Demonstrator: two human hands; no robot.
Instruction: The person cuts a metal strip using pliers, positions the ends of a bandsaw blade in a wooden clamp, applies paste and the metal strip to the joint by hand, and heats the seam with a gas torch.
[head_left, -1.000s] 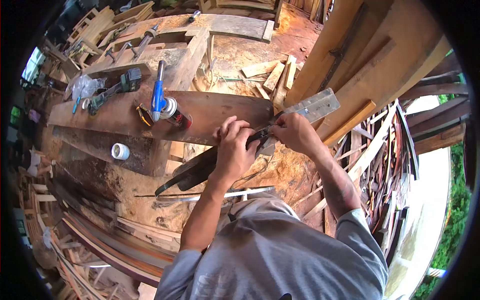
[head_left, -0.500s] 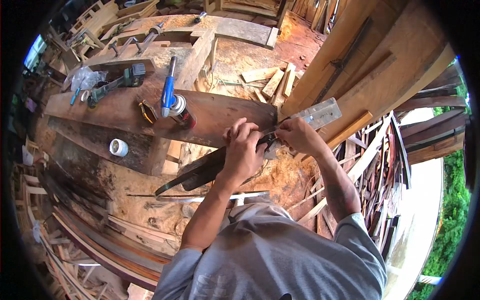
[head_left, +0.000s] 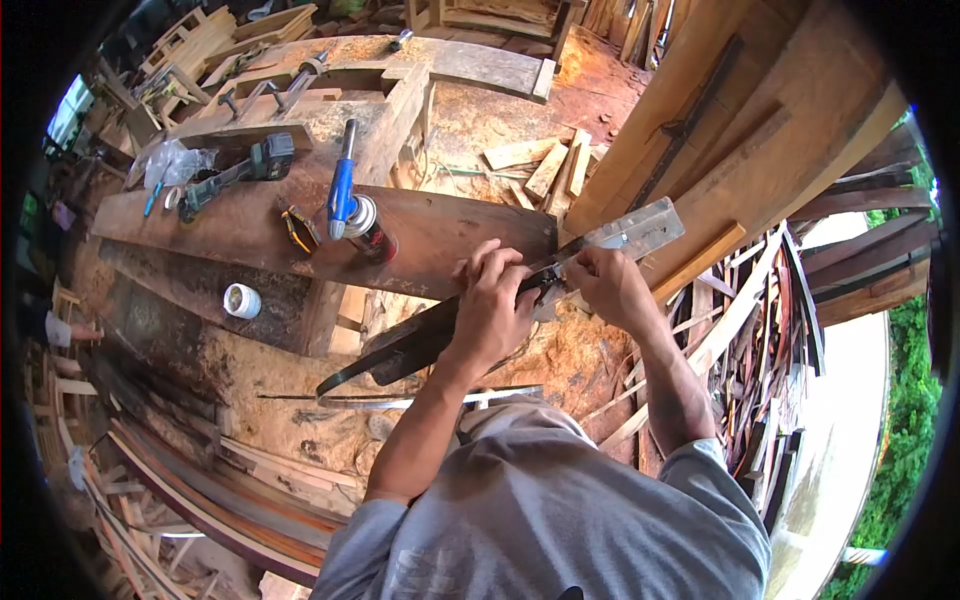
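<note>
- At the upper right, broad wooden boards (head_left: 780, 190) lean beside the hands' working area, with piled wood strips (head_left: 772, 320) below them.
- Across the middle runs the wooden worktop (head_left: 460, 215), carrying tools towards its left.
- Just below the worktop's near edge, a long dark piece (head_left: 400, 345) slants up from its curved tip to the person's hands.
- Beyond it, roughly in line, a flat metal bar (head_left: 650, 228) points towards the boards; whether the two are joined is hidden.
- The left hand (head_left: 488, 305) is curled around the dark piece, thumb nearer the body. The right hand (head_left: 612, 288) is closed in a pinch beside the bar's near end; whether it grips anything small cannot be told.
- The step in hand seems to be fine finger work where piece and bar meet; the next move would call for a steady left hold and small, careful right-hand motions.
- A blue-bodied torch (head_left: 342, 195) on its can (head_left: 376, 242) stands near, beside yellow-handled pliers (head_left: 300, 228), both apparently unused.
</note>
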